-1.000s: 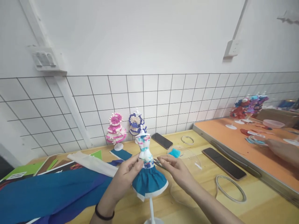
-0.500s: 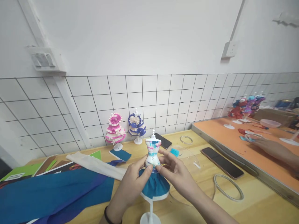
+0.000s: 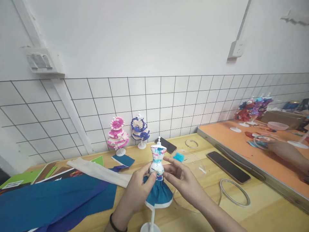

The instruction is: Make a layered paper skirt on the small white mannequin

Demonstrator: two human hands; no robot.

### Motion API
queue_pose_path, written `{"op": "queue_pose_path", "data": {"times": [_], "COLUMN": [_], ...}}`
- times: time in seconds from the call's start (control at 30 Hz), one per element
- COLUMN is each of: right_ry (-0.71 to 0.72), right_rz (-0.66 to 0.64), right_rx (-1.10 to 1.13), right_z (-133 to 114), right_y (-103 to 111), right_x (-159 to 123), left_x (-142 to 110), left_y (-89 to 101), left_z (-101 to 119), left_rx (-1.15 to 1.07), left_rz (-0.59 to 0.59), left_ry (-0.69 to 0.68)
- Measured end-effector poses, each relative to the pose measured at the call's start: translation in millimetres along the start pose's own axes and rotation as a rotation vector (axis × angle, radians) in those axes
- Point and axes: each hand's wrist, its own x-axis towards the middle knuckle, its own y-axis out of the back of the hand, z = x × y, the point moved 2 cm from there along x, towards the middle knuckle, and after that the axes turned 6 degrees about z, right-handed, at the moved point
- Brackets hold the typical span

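Note:
A small white dress form (image 3: 157, 168), its torso marked with blue and pink patches, tilts slightly on its stand. It wears a gathered teal skirt (image 3: 159, 194) with a white hem. My left hand (image 3: 141, 182) grips it at the waist, the thumb across the front just above the skirt. On the other side my right hand (image 3: 181, 175) has curved fingers against the waist, its thumb at the skirt's top edge. The fingertips behind the form are hidden. Its round white base (image 3: 150, 227) is cut off by the lower picture edge.
Teal fabric (image 3: 72, 199) and a cream strip (image 3: 98, 172) lie left. Dressed forms in pink (image 3: 117, 135) and purple (image 3: 140, 130) stand by the wall. Right are phones (image 3: 228, 167), a blue piece (image 3: 179, 157) and coiled cord (image 3: 235, 193). Another person's hand (image 3: 287, 149) is over the orange table (image 3: 241, 146).
The dress form has tilted, its base shifting left. My right thumb has moved from the front of the waist to its side. The other person's hand has moved slightly right.

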Motion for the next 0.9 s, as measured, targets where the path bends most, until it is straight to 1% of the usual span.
{"op": "queue_pose_path", "data": {"times": [0.17, 0.3, 0.37, 0.53, 0.63, 0.73, 0.83, 0.9], "right_ry": [-0.077, -0.065, -0.062, -0.085, -0.097, -0.146, -0.165, -0.164], "right_rz": [-0.022, 0.029, 0.039, -0.010, 0.003, 0.001, -0.010, -0.004], "right_rx": [0.066, 0.058, 0.040, -0.003, -0.022, 0.002, 0.036, 0.049], "right_z": [-1, 4, 5, 3, 2, 4, 5, 5], "right_y": [2, 2, 3, 3, 6, 10, 14, 15], "right_x": [-2, 0, 1, 1, 0, 0, 1, 0], "left_x": [2, 1, 1, 2, 2, 2, 1, 1], "left_y": [-2.1, -5.1, -5.2, -1.1, 1.8, 2.0, -0.3, -2.4], "left_z": [-5, -6, -6, -12, -17, -18, -15, -13], "left_rx": [-0.009, -0.018, -0.069, -0.236, -0.347, -0.486, -0.549, -0.581], "left_rz": [0.000, -0.035, -0.078, -0.239, -0.296, -0.348, -0.373, -0.388], "left_ry": [0.020, 0.029, 0.056, 0.129, 0.152, 0.182, 0.212, 0.206]}}
